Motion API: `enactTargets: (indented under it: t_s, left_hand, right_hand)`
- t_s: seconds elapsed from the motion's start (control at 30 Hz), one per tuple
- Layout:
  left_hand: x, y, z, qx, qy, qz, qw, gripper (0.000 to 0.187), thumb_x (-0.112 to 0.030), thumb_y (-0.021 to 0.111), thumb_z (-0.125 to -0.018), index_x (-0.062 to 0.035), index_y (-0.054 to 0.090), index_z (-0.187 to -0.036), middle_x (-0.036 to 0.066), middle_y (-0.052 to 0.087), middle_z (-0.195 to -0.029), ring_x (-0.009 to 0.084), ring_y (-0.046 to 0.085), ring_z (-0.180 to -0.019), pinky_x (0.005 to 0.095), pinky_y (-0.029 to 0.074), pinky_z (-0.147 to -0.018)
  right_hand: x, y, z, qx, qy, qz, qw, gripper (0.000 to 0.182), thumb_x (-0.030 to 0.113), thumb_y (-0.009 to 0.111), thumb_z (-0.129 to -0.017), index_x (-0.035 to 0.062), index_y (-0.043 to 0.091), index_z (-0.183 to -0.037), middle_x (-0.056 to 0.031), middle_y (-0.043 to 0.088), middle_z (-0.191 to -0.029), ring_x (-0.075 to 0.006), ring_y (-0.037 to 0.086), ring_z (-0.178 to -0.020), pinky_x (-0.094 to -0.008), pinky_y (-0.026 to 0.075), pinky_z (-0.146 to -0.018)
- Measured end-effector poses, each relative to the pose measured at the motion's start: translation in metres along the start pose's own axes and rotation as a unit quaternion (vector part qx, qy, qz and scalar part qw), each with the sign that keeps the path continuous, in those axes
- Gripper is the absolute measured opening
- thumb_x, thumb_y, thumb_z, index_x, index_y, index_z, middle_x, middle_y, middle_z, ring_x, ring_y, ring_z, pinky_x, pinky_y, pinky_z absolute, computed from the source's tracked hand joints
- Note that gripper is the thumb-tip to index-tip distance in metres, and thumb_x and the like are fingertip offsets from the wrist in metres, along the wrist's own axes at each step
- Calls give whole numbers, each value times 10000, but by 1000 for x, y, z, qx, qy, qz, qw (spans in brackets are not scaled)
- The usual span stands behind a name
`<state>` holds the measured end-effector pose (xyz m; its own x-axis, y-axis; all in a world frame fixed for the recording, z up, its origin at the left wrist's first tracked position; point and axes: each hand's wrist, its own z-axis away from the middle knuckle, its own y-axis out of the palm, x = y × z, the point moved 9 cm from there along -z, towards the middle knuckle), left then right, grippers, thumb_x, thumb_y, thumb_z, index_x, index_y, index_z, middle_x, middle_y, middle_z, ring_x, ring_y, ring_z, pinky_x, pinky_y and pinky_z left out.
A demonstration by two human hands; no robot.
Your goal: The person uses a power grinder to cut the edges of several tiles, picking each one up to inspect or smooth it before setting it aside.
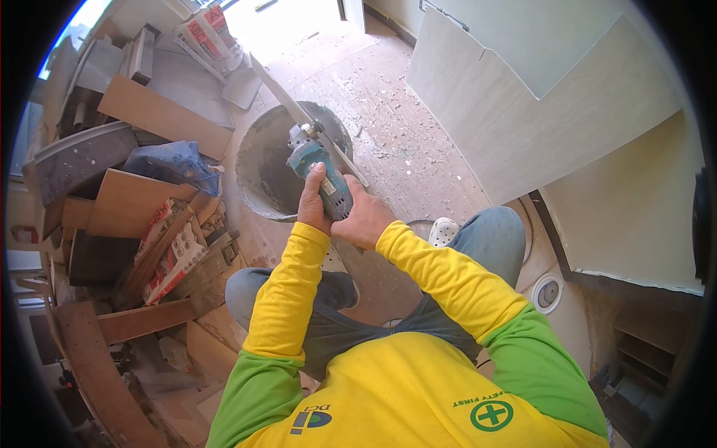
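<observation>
Both my hands grip a teal angle grinder (323, 175). My left hand (313, 200) wraps the body from the left, its thumb lying along the top. From the right, my right hand (364, 217) closes round the rear end. The grinder's metal head points away from me over a large dusty bucket (258, 183). A long, narrow pale strip (278, 91) runs diagonally across the bucket's top, and the grinder head overlaps it in this view. Its near end shows just right of the grinder. Below the hands are my bent knees in jeans.
Boards, offcuts and a blue plastic bag (175, 164) are piled on the left. A red-and-white sack (208, 33) stands at the back. Chips litter the floor (403, 142). A large notched panel (515, 112) leans at right, near a round floor drain (547, 292).
</observation>
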<state>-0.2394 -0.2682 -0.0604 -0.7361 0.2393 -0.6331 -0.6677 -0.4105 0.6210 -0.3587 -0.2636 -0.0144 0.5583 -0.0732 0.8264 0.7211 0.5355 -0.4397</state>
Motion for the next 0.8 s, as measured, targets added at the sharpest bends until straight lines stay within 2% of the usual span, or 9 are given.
enactTargets:
  t_s: [0.67,0.73,0.8]
  left_hand:
    - [4,-1,2,4,-6,-2,1000,387,-391,734,-938,-77,618,-1132,69,692,-969,217,707,-859,377,608,-837]
    - [2,-3,0,5,13,-18,1000,480,-431,702,-943,-37,607,-1199,121,712,-1041,253,727,-889,409,627,-838]
    - [4,-5,-1,6,6,-19,1000,477,-429,703,-942,-39,605,-1197,119,713,-1032,253,729,-880,408,629,-832]
  right_hand:
    - [-2,0,3,0,0,-15,1000,991,313,760,-701,94,316,-1559,-305,664,-1221,-452,671,-1120,-456,530,-1011]
    - [-3,0,3,-1,-2,-14,1000,991,315,762,-701,98,317,-1559,-308,666,-1213,-455,672,-1118,-459,532,-1008]
    - [-3,0,4,0,-2,-14,1000,991,315,762,-700,98,318,-1559,-307,667,-1211,-457,671,-1119,-460,533,-1006]
